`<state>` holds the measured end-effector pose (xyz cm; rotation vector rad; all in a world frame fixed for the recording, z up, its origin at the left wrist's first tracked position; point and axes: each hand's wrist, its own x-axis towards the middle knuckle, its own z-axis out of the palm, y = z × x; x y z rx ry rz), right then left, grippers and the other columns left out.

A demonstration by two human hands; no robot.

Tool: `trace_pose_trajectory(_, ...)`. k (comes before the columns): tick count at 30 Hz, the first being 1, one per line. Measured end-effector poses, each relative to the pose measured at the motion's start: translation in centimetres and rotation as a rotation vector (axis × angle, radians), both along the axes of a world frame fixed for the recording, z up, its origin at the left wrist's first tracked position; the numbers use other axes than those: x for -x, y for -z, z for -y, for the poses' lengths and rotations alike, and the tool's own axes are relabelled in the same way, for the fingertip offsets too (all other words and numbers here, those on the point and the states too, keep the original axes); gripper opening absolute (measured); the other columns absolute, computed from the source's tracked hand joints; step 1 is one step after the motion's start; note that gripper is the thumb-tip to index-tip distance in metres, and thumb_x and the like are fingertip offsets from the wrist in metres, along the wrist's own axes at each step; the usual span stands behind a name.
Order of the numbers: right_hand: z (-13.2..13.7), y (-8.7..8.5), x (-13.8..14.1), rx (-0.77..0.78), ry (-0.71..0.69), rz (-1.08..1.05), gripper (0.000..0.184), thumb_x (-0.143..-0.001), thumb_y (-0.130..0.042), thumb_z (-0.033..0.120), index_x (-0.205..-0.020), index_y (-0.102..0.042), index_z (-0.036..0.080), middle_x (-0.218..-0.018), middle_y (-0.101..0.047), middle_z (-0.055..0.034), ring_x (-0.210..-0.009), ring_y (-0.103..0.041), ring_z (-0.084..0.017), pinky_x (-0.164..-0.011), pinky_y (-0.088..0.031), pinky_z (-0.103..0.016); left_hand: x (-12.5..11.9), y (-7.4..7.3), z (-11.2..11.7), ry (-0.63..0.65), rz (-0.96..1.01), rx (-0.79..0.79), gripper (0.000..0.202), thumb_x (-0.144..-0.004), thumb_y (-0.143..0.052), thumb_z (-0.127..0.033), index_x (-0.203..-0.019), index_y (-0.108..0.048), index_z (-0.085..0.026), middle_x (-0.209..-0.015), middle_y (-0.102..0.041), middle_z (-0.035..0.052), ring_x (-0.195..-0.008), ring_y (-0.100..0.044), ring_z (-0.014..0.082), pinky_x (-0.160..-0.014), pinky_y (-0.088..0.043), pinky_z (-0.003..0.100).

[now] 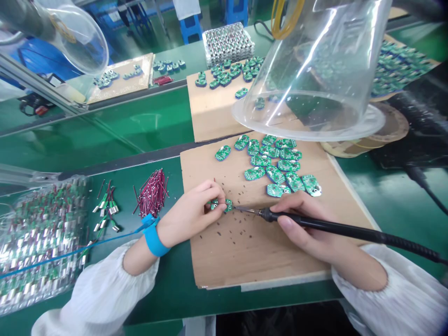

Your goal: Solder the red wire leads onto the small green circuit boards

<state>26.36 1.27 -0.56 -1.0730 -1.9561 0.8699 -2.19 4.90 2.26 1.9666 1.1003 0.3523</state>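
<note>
1 soldering iron (325,223), tip leftward

A long green-topped workbench (105,135) with a grey aluminium profile rail (38,81) runs across the room; beyond it, blue plastic stools (191,28) stand on a green-painted floor (206,9).

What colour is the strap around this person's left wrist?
The wrist strap is bright blue, shown best in the head view.

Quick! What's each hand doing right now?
Left hand: closed, pinching a small green circuit board.
Right hand: closed, holding a black soldering iron.
</note>
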Motion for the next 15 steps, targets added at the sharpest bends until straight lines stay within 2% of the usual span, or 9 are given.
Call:
trace_pose_trajectory(7, -0.03, -0.15, 0.03, 0.015, -0.006, 0.002, 0.013, -0.096, -0.063, 0.023, -0.107, -0.06, 0.028, -0.079, -0.071, -0.0015, -0.069, -0.07, -0.018, -0.05, -0.047, -0.026, -0.08, 0.23, -0.08, -0.044, -0.055, -0.003, 0.005, -0.097, -0.056, -0.017, -0.095, -0.06, -0.019, -0.101, -0.059, 0.0013, -0.079, -0.054, 0.013, -0.072, -0.047, 0.029)
trace_pose_trajectory(15, 0.29, 0.72, -0.51, 0.012, 0.078, -0.058, 0.014, -0.095, -0.064, 0.025, -0.109, -0.062, 0.028, -0.088, -0.07, -0.0026, -0.075, -0.068, -0.019, -0.063, -0.051, -0.03, 0.44, 0.19, -0.58, -0.016, -0.045, 0.008, 0.006, -0.1, -0.058, -0.022, -0.098, -0.064, -0.019, -0.104, -0.062, 0.0018, -0.088, -0.058, 0.0154, -0.08, -0.046, 0.031)
